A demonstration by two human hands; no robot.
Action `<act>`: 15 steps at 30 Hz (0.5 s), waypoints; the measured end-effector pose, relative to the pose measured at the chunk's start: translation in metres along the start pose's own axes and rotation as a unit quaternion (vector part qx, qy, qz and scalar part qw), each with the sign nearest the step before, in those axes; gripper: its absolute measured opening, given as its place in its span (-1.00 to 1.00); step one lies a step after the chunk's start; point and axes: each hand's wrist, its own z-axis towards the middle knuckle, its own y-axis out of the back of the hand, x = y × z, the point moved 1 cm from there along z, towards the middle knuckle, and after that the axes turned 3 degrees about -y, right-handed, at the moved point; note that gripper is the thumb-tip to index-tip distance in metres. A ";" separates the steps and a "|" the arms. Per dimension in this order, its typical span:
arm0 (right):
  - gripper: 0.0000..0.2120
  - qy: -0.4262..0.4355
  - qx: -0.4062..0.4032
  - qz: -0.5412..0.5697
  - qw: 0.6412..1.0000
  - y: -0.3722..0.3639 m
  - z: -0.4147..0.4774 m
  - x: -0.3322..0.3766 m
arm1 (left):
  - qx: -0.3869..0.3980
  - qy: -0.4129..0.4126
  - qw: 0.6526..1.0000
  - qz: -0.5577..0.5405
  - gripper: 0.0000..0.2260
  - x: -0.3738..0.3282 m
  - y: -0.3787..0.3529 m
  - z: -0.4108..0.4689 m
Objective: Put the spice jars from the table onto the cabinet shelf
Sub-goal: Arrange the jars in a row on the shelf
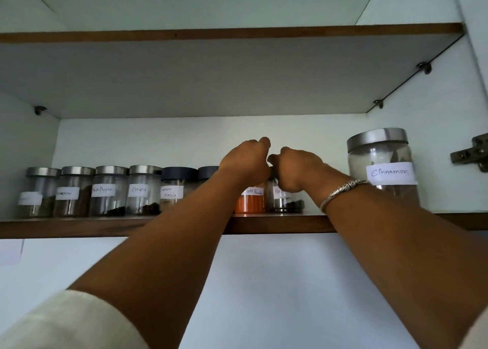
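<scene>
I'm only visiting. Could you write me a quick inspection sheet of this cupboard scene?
Surface: wooden-edged shelf, jars in one row.
Job's things: chilli jar and dark spice jar upright, side by side; six small jars left of them, cinnamon jar right.
Clutter: nothing seen.
Grips: left hand curled over chilli jar top, hold hidden; right hand grips dark spice jar top.
Cables: nothing seen.
Surroundings: upper shelf, door hinge.

The left hand [245,161] and right hand [295,172] hide the lids of the chilli jar [249,203] and next jar [284,203]; the leftmost jar [37,194] has an unreadable label.
</scene>
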 end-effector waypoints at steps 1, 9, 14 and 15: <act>-0.65 0.008 0.003 0.006 1.000 0.005 -0.006 0.002 | -0.018 0.004 1.000 -0.007 -0.64 -0.004 0.003 -0.007; -0.74 0.096 -0.086 -0.114 0.985 0.050 -0.058 -0.012 | -0.065 0.036 0.997 0.025 -0.77 -0.038 0.009 -0.059; -0.64 0.047 -0.192 -0.121 0.973 0.079 -0.086 -0.060 | -0.070 0.062 0.996 0.000 -0.74 -0.048 0.007 -0.086; -0.62 0.016 -0.214 -0.098 0.972 0.083 -0.092 -0.070 | -0.072 0.073 0.995 0.005 -0.71 -0.049 0.007 -0.091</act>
